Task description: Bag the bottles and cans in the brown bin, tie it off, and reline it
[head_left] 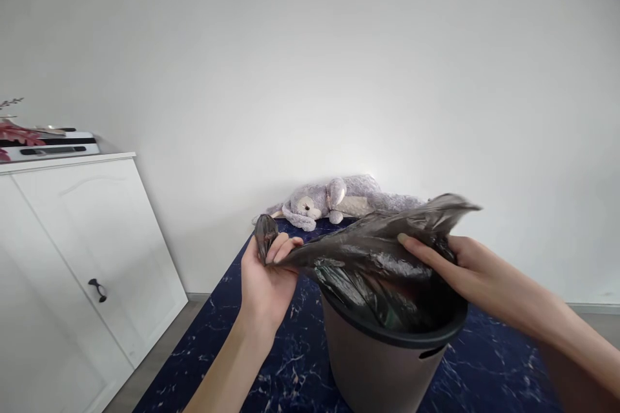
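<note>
A dark, thin plastic trash bag (368, 264) is stretched between my two hands above a trash can (378, 361). My left hand (268, 277) closes around one gathered end of the bag, with a tuft poking up past the fingers. On the other side, my right hand (448, 261) grips the bag's upper edge, its thumb lying on the outside and the other fingers mostly hidden behind the plastic. Part of the bag hangs down inside the can's black rim. The can is greyish-brown with a slot below its rim.
The can stands on a dark blue marble-patterned table (290, 368). A plush grey rabbit (334, 200) lies along the table's far edge by the white wall. To the left stands a white cabinet (72, 271) with objects on top.
</note>
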The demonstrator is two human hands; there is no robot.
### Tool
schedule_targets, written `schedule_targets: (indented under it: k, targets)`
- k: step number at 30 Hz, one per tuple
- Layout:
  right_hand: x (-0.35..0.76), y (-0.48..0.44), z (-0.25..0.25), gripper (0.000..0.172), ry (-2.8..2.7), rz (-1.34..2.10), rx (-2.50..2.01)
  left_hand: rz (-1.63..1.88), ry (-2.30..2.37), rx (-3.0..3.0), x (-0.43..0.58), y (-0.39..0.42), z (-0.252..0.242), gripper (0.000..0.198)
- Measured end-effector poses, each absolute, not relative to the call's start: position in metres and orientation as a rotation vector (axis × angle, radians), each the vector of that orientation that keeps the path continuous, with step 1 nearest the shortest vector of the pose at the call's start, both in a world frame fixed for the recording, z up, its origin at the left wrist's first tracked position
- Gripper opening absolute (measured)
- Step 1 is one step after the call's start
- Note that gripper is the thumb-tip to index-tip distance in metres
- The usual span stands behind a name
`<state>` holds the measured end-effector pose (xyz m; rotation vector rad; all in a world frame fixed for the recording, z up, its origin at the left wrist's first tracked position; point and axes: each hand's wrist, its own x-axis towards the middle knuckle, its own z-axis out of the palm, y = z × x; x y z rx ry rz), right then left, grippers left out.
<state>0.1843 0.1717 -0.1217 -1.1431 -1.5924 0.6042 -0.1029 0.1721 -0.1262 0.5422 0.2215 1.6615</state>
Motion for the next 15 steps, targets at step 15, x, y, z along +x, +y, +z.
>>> schedule_targets:
  k: [15]
  targets:
    - [0.177,0.168,-0.114,0.034,-1.104,1.265,-0.446,1.648,0.281,0.951,-0.091,0.155,-0.112,0.025]
